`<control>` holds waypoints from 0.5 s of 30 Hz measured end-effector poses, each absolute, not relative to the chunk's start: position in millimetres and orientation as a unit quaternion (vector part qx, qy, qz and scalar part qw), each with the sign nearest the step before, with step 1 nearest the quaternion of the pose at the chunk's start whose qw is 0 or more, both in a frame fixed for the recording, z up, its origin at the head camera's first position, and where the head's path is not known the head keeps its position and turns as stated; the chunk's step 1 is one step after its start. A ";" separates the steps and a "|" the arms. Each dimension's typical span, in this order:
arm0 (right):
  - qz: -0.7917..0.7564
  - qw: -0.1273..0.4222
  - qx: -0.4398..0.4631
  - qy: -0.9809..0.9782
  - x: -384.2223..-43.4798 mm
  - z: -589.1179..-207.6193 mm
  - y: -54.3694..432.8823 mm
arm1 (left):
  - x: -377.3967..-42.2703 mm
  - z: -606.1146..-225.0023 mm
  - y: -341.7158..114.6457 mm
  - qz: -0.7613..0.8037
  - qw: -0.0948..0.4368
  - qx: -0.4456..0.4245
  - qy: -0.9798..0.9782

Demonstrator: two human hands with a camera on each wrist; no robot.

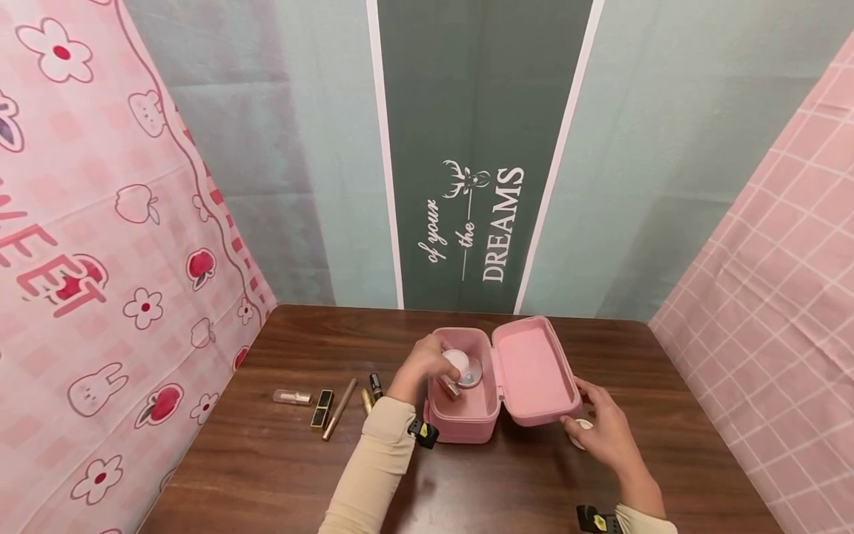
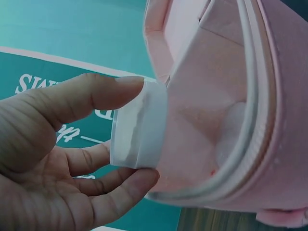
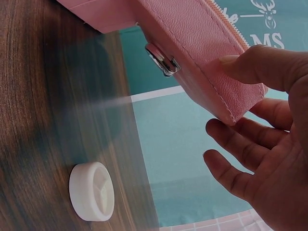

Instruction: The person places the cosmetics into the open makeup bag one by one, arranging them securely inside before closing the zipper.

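Observation:
A pink zippered cosmetic case (image 1: 463, 430) stands on the table with its lid (image 1: 534, 371) folded out to the right. Over the case's opening, my left hand (image 1: 427, 361) pinches a small white round jar (image 2: 139, 125) between thumb and fingers. Inside lie a round clear-rimmed container (image 1: 471, 374) and a shiny small tube (image 1: 450, 387). My right hand (image 1: 606, 426) grips the lid's outer corner, thumb on one face and fingers behind. Below the lid, a white round cap-like piece (image 3: 89, 192) rests on the table, partly hidden by my right hand in the head view.
Left of the case lie a clear-capped lipstick (image 1: 292, 397), a black and gold tube (image 1: 322, 409), a slim gold-brown pencil (image 1: 340, 408), a gold tube (image 1: 367, 400) and a black tube (image 1: 376, 384). Printed cloths hang behind and beside the wooden table (image 1: 253, 460).

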State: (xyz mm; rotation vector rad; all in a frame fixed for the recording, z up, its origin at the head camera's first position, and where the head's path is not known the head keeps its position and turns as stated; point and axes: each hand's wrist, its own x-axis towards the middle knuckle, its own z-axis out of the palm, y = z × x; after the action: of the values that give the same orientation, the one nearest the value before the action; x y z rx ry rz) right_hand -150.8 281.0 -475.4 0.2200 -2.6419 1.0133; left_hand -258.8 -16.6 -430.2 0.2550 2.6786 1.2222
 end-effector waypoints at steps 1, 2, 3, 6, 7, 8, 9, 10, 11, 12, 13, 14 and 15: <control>0.353 0.152 0.076 -0.920 -150.8 -475.7 281.3 | -259.4 -430.2 -14.8 0.413 0.096 0.086 0.901; 0.353 0.152 0.077 -0.920 -150.7 -476.0 281.6 | -259.9 -430.2 -12.8 0.413 0.098 0.087 0.901; 0.353 0.152 0.077 -0.920 -150.7 -476.2 281.9 | -260.7 -430.5 -11.1 0.414 0.100 0.087 0.901; 0.354 0.154 0.079 -0.919 -150.7 -476.5 282.4 | -263.2 -431.3 -6.5 0.409 0.104 0.086 0.902; 0.354 0.154 0.079 -0.919 -150.6 -476.5 282.5 | -264.0 -431.6 -5.2 0.407 0.106 0.086 0.903; 0.354 0.154 0.079 -0.919 -150.5 -476.5 282.5 | -265.3 -432.6 -3.9 0.403 0.105 0.086 0.905; 0.354 0.154 0.080 -0.919 -150.5 -476.4 282.5 | -266.5 -433.1 -2.9 0.400 0.106 0.086 0.906; 0.354 0.154 0.080 -0.919 -150.5 -476.3 282.4 | -267.5 -433.5 -1.7 0.396 0.107 0.087 0.908; 0.354 0.153 0.081 -0.919 -150.4 -476.2 282.3 | -268.6 -433.9 -0.9 0.392 0.108 0.088 0.909; 0.354 0.152 0.080 -0.919 -150.4 -476.0 282.2 | -269.7 -434.3 -0.2 0.388 0.110 0.089 0.911; 0.354 0.152 0.080 -0.919 -150.3 -476.0 282.0 | -270.8 -435.1 0.7 0.386 0.110 0.092 0.911; 0.354 0.151 0.080 -0.920 -150.3 -475.9 281.9 | -272.0 -435.8 1.7 0.382 0.111 0.094 0.913; 0.354 0.150 0.079 -0.920 -150.3 -475.7 281.8 | -272.9 -435.6 2.3 0.380 0.114 0.096 0.913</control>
State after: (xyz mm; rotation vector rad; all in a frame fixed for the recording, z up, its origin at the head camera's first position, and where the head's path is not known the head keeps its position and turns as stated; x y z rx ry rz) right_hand -150.3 281.8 -475.7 0.2263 -2.6422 1.0163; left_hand -272.9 2.3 -435.6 0.2807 2.6763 1.1153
